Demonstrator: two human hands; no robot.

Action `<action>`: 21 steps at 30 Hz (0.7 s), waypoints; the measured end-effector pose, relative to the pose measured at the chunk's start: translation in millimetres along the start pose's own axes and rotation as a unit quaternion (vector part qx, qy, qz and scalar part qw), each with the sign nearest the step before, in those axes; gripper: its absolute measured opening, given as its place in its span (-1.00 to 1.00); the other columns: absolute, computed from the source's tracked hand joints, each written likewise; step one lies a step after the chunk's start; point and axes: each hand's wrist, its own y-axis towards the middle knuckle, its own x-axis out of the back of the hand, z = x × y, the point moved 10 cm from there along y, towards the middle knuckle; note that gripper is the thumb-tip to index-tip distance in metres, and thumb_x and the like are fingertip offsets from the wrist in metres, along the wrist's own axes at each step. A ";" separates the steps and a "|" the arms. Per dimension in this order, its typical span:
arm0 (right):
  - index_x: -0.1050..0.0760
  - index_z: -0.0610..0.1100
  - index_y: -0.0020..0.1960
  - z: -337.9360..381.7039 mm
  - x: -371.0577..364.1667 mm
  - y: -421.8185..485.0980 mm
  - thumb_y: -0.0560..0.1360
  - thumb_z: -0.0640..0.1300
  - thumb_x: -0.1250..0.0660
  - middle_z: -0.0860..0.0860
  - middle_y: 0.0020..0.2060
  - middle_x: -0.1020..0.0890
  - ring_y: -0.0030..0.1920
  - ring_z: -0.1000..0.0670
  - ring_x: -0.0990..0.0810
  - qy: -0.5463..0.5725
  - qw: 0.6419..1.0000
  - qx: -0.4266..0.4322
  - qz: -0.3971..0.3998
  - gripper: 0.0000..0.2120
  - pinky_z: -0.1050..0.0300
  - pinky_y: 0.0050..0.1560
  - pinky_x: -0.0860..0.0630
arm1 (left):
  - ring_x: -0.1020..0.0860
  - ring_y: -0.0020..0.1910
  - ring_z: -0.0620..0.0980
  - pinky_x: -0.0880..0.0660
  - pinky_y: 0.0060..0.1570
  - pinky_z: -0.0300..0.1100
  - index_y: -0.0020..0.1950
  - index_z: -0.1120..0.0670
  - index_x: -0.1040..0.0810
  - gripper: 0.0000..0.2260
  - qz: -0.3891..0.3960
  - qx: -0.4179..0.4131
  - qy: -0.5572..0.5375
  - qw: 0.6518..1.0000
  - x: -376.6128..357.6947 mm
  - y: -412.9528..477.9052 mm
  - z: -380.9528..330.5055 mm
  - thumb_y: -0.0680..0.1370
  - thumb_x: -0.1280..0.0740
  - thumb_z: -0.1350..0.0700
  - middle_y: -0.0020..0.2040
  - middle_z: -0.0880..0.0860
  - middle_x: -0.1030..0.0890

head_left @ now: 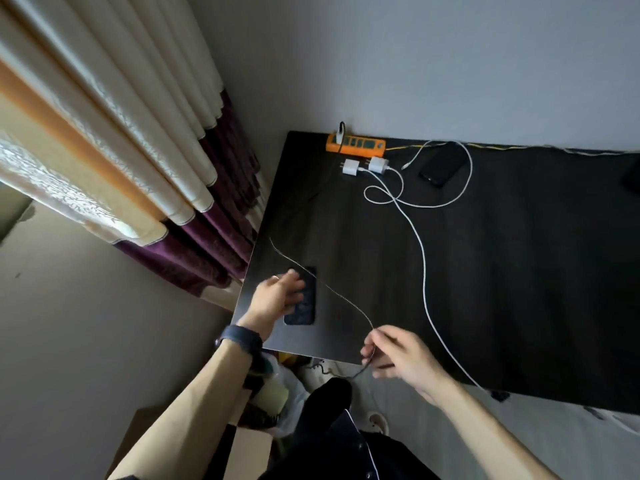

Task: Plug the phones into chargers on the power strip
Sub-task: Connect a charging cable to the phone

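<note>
An orange power strip [356, 145] lies at the far edge of the black table [502, 271], with one plug and a dark cable in its left socket. Two white charger bricks [366, 166] lie loose just in front of it, white cables [420, 244] trailing from them across the table. A dark phone [302, 299] lies near the table's left front corner; my left hand [277, 299] rests on its left edge, fingers spread over it. My right hand [398, 358] pinches a thin braided dark cable [332, 292] that runs over the phone. A second dark phone [441, 166] lies far back, right of the chargers.
Curtains [138, 150] hang at the left beside the table. Under the table's front edge are bags and a cardboard box [249, 441]. A dark object [633, 178] sits at the far right edge. A grey wall rises behind the table.
</note>
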 end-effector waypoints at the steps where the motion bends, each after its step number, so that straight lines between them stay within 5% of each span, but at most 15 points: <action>1: -0.58 -0.19 -0.03 5.7 3.7 -3.5 0.67 -0.11 -0.23 -0.08 -0.17 -0.72 -0.18 -0.08 -0.70 0.057 0.998 0.007 -0.018 -0.78 0.10 -0.23 -0.60 | -0.61 -0.01 -0.03 -0.44 -0.16 -0.22 0.23 0.07 -0.59 -0.70 0.043 0.003 0.051 0.998 -19.4 -13.5 13.7 0.65 -0.23 -0.07 0.09 0.00 -0.67; 5: -0.59 -0.19 -0.01 32.5 15.5 -7.2 0.66 -0.10 -0.25 -0.05 -0.19 -0.72 -0.20 -0.11 -0.72 0.145 0.986 0.036 -0.074 -0.79 0.15 -0.27 -0.59 | -0.59 -0.03 -0.30 -0.46 -0.09 -0.41 0.04 -0.02 -0.70 -0.66 0.236 -0.003 0.175 0.956 -90.3 -78.7 74.6 0.66 -0.18 -0.14 -0.06 -0.17 -0.71; 7: -0.60 -0.21 -0.01 41.4 21.6 -8.0 0.65 -0.09 -0.27 -0.02 -0.25 -0.71 -0.27 -0.08 -0.71 0.140 0.984 0.042 -0.100 -0.78 0.19 -0.35 -0.55 | -0.60 0.02 -0.16 -0.49 0.16 -0.22 -0.03 0.05 -0.70 -0.69 0.245 -0.044 0.198 0.948 -92.5 -93.9 82.0 0.65 -0.24 -0.09 -0.03 -0.05 -0.72; 9: -0.62 -0.23 0.03 50.5 26.8 -9.5 0.64 -0.06 -0.29 -0.02 -0.25 -0.71 -0.29 -0.07 -0.70 0.142 0.982 0.056 -0.115 -0.76 0.20 -0.37 -0.55 | -0.62 -0.05 -0.04 -0.51 0.16 0.01 -0.05 0.11 -0.66 -0.80 0.220 -0.104 0.212 0.946 -80.6 -101.4 71.1 0.64 -0.31 0.04 -0.08 0.07 -0.71; 13: -0.63 -0.11 0.16 73.3 11.7 -12.2 0.65 0.03 -0.24 -0.03 -0.02 -0.75 -0.08 -0.09 -0.74 0.086 0.991 0.081 -0.065 -0.71 0.08 -0.11 -0.60 | -0.69 -0.11 0.11 -0.61 -0.13 -0.11 0.02 0.11 -0.62 -0.86 0.155 -0.099 -0.057 0.981 -43.9 -115.9 26.1 0.65 -0.27 0.13 -0.09 0.13 -0.68; 16: -0.62 0.06 0.22 60.5 -45.1 -22.4 0.66 0.15 -0.13 0.12 0.11 -0.71 0.19 0.10 -0.64 -0.039 0.995 0.059 0.074 -0.65 0.05 0.19 -0.48 | -0.70 0.00 0.14 -0.65 -0.17 -0.11 0.11 0.11 -0.57 -0.86 0.107 -0.088 -0.267 0.954 -13.4 -121.3 -9.4 0.66 -0.24 0.11 0.01 0.07 -0.71; 18: -0.66 0.09 0.10 38.1 -87.2 -37.4 0.65 0.22 -0.10 0.19 0.12 -0.70 0.21 0.23 -0.58 -0.137 0.976 0.054 0.162 -0.60 0.16 0.22 -0.43 | -0.71 -0.02 0.11 -0.66 -0.21 -0.13 0.13 0.13 -0.55 -0.86 0.068 -0.087 -0.366 0.924 12.3 -120.8 -23.8 0.65 -0.24 0.12 0.01 0.07 -0.72; 21: -0.63 0.02 -0.20 -1.0 -115.2 -50.4 0.55 0.34 -0.18 0.13 -0.04 -0.74 -0.02 0.14 -0.65 -0.272 0.937 0.053 0.214 -0.54 0.17 0.10 -0.46 | -0.72 -0.08 0.06 -0.64 -0.28 -0.19 0.10 0.15 -0.55 -0.87 -0.008 -0.089 -0.444 0.892 68.0 -116.6 -24.6 0.64 -0.26 0.13 -0.05 0.05 -0.73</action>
